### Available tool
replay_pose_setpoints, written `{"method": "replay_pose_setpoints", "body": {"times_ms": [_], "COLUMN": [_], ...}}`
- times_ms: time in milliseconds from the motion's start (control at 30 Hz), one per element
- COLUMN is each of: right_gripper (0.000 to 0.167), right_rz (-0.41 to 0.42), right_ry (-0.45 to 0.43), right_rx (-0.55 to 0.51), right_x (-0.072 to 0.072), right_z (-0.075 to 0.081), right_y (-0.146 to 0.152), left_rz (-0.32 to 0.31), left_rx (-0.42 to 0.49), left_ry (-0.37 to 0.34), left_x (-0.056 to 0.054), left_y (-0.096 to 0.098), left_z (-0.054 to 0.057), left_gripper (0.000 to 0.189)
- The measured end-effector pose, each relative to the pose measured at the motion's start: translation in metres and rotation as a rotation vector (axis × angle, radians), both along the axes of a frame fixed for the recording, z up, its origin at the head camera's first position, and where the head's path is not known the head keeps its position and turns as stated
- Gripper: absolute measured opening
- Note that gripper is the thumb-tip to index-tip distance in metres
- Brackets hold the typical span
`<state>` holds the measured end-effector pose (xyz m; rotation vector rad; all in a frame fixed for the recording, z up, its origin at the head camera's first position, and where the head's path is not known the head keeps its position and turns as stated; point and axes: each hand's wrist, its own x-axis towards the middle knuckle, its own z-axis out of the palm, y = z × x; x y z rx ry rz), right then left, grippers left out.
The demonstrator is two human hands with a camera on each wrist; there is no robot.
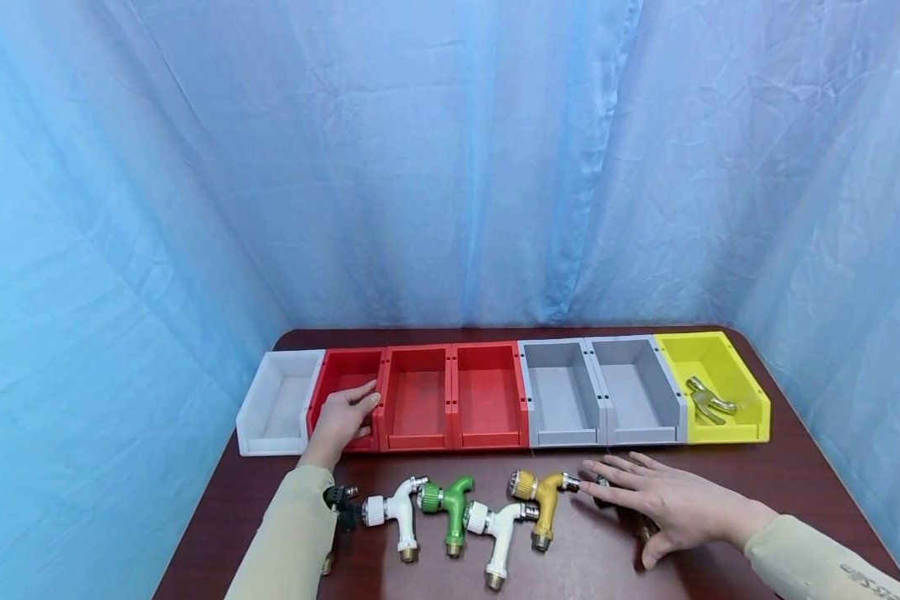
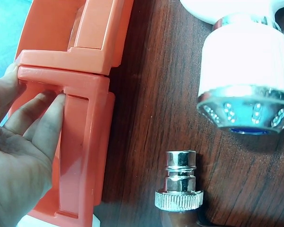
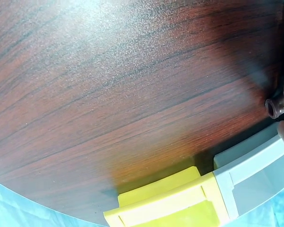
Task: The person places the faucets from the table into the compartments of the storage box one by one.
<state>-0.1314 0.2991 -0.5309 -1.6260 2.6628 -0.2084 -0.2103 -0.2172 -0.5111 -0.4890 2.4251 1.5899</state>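
Note:
My left hand (image 1: 342, 421) is at the leftmost red bin (image 2: 75, 156), its fingers inside and its thumb at the side wall beside the second red bin (image 1: 417, 400). The left wrist view shows it pinching that wall. My right hand (image 1: 671, 500) spreads its fingers low over a dark bronze tap (image 3: 279, 101), mostly hidden beneath the palm in the head view. Between the hands lie a white tap (image 1: 401, 517), a green tap (image 1: 453, 512), a second white tap (image 1: 502, 533) and a yellow tap (image 1: 546, 504).
The bins run along the table's back: a white bin (image 1: 270, 446), three red ones, two grey ones including a right grey bin (image 1: 633, 383), and a yellow bin (image 1: 750, 383) holding a gold-coloured tap (image 1: 708, 400). Another dark tap (image 1: 337, 497) lies partly behind the left sleeve. Blue curtains (image 1: 450, 167) surround the table.

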Motion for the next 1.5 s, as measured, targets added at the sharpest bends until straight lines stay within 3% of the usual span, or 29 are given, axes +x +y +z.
{"method": "replay_pose_setpoints", "body": {"times_ms": [333,800,1233,1500], "right_gripper": [0.108,0.112,0.099,0.100], "right_rz": [0.029,0.012,0.071,0.063], "right_ry": [-0.007,-0.094,0.123,0.163], "right_rx": [-0.007,0.053,-0.016,-0.049], "right_x": [-0.0006,0.0026,0.0028,0.0028], "right_z": [-0.0014,0.0034,-0.0029,-0.0052], "right_y": [0.0004,0.0016,0.0057,0.0077], "left_rz": [0.000,-0.001,0.002,-0.001], "left_rx": [0.008,-0.004,-0.015,-0.013], "left_ry": [-0.007,-0.001,0.001,-0.003], "left_x": [-0.0006,0.0005,0.0030,0.0025], "left_y": [-0.0005,0.0004,0.0005,0.0004], "left_z": [-0.0013,0.0002,0.0007,0.0020], "left_gripper": [0.060,0.059,0.061,0.060]}}
